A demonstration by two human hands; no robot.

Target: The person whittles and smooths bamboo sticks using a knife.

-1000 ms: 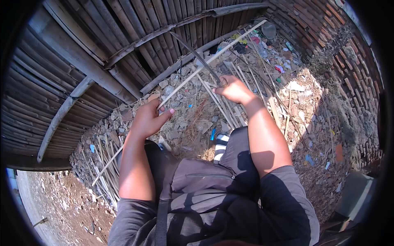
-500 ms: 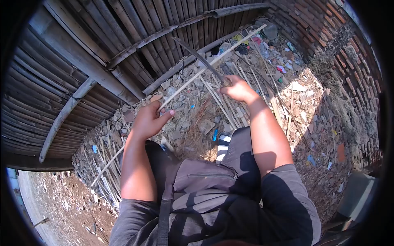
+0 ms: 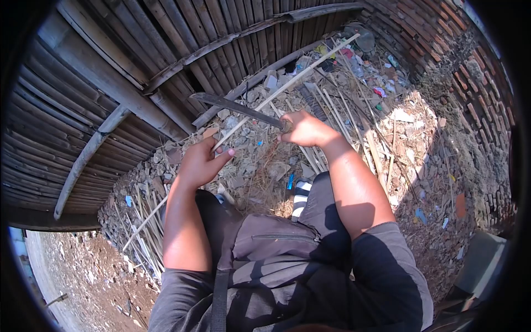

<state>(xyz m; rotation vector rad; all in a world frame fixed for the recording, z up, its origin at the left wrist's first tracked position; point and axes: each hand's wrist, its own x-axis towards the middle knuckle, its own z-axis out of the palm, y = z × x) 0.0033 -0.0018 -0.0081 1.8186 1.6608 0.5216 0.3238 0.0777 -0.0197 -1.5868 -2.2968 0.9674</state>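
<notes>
Grasping pale strip (image 3: 301, 80) left, machete (image 3: 229, 103) right, hands (image 3: 200, 161) above rubble (image 3: 237, 172), loose sticks (image 3: 376, 157), bamboo wall (image 3: 166, 39) close ahead.

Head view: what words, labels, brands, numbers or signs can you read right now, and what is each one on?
None that can be read.
Knife in the right hand, and stick in the left hand: no lettering visible.
Black bag: no readable label.
Pink scrap and blue strip on the ground: too small to tell whether they carry print.
</notes>
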